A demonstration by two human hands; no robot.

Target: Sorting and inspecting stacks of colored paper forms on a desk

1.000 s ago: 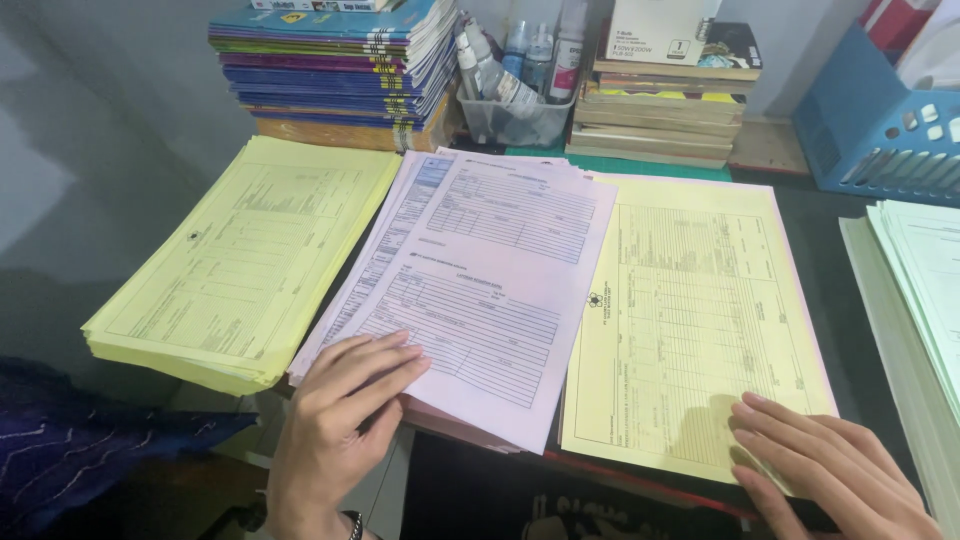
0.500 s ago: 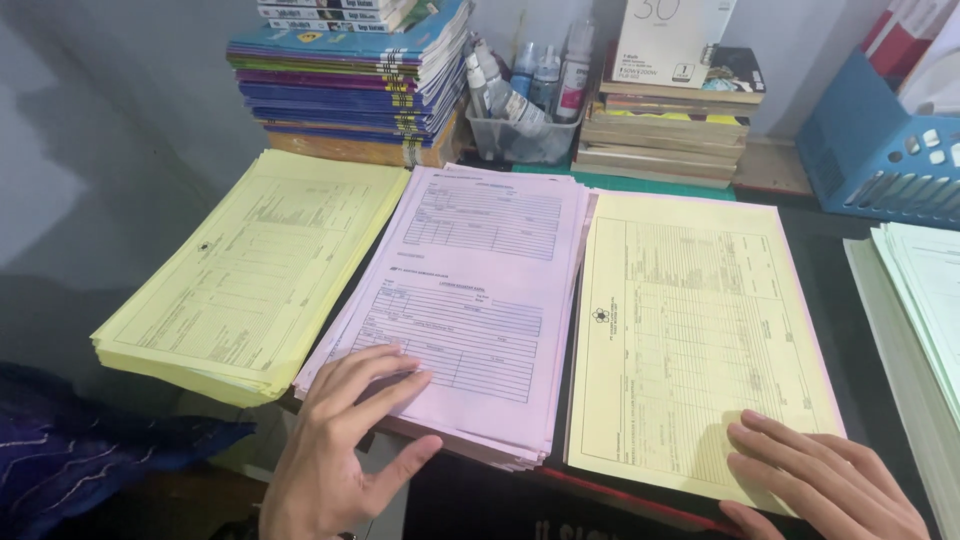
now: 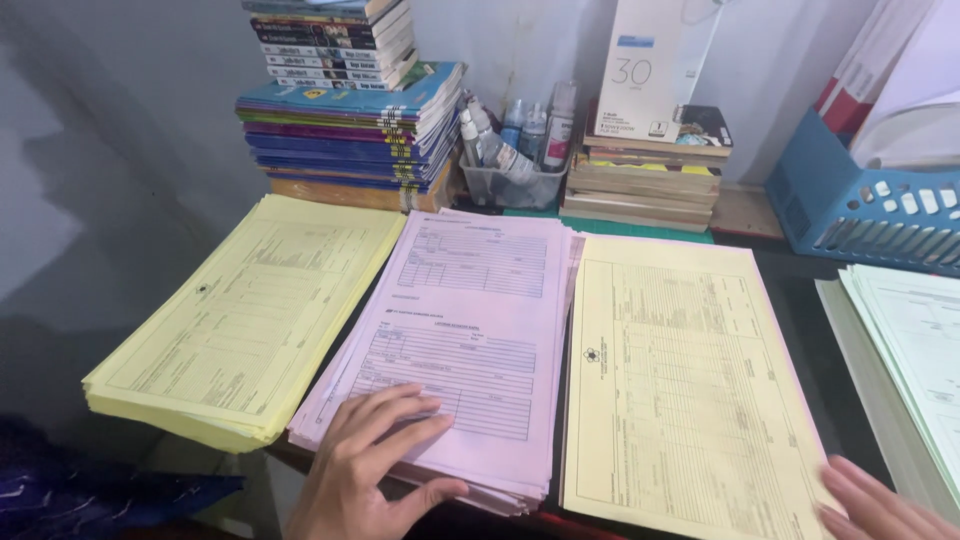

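My left hand [image 3: 375, 460] lies flat, fingers spread, on the near edge of a thick stack of pink printed forms [image 3: 460, 330] in the middle of the table. A single yellow form sheet [image 3: 680, 390] lies to the right of the pink stack. My right hand [image 3: 880, 510] shows only partly at the bottom right corner, its fingers resting at that yellow sheet's near right corner. Neither hand grips anything. A thick stack of yellow forms [image 3: 240, 320] lies left of the pink stack.
At the back stand a pile of colourful booklets [image 3: 350, 130], a clear tub of small bottles [image 3: 515, 150], a pile of old books [image 3: 645, 175] with a white box on top, and a blue plastic basket [image 3: 870, 200]. Pale green forms [image 3: 915, 340] lie far right.
The pink sheet that lay askew now sits squared on its stack. The view tilted up, and my right hand slid toward the bottom right corner of the frame.
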